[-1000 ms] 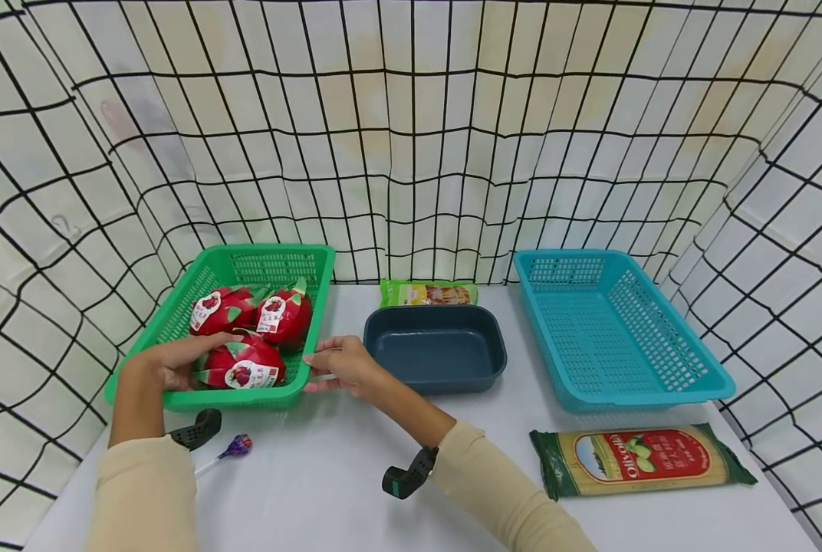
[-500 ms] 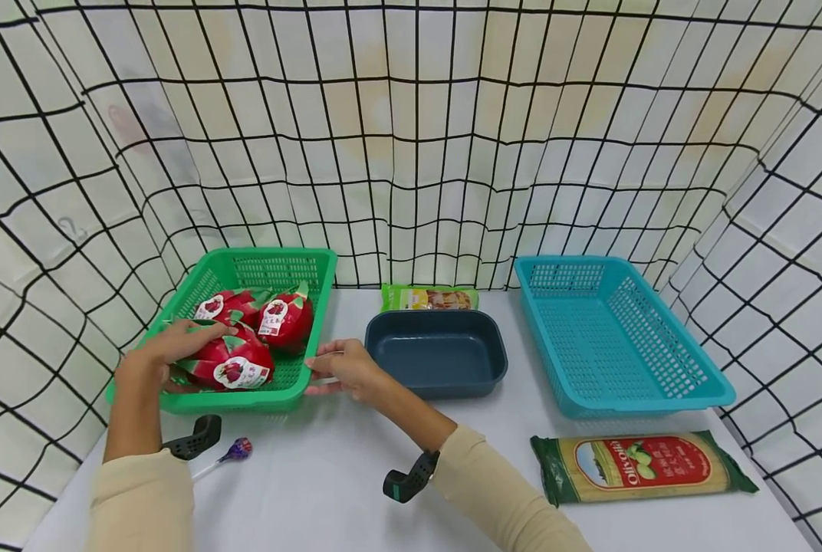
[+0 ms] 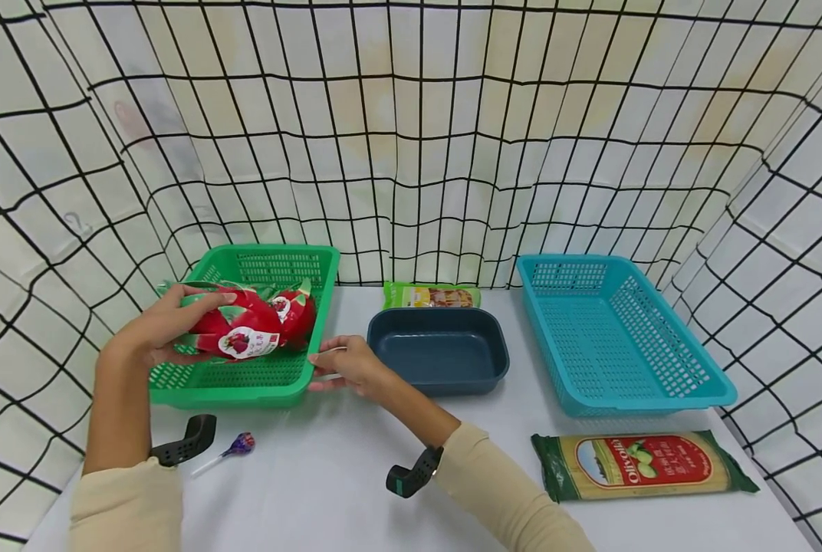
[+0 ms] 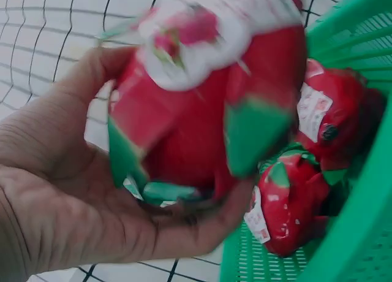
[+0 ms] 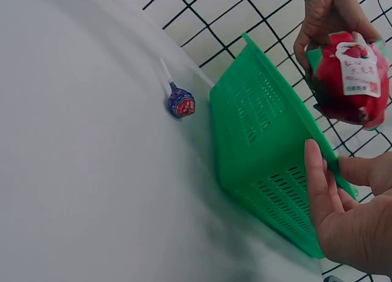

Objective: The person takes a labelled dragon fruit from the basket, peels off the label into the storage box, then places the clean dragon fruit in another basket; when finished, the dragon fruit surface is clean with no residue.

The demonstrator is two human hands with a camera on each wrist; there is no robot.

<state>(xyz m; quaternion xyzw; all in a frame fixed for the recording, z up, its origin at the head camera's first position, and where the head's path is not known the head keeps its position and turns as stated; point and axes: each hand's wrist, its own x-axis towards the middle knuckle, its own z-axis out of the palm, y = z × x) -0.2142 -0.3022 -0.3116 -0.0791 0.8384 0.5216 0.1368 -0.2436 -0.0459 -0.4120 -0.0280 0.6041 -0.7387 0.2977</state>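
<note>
My left hand grips a red and green dragon fruit with a white label, raised over the green basket. In the left wrist view the thumb and fingers curl round this fruit from either side, and it is slightly blurred. Two other dragon fruits stay in the basket; one dragon fruit lies nearer than the other dragon fruit in that view. My right hand pinches the basket's right rim, thumb and fingers on either side of it in the right wrist view.
A lollipop lies before the green basket. At the middle stands a dark blue dish, with a green snack packet behind it. To the right are a blue basket and a pack of spaghetti. Gridded cloth walls surround the table.
My left hand has lifted the front dragon fruit up from the basket, after tilting it leftward. The right hand has kept its hold on the basket rim.
</note>
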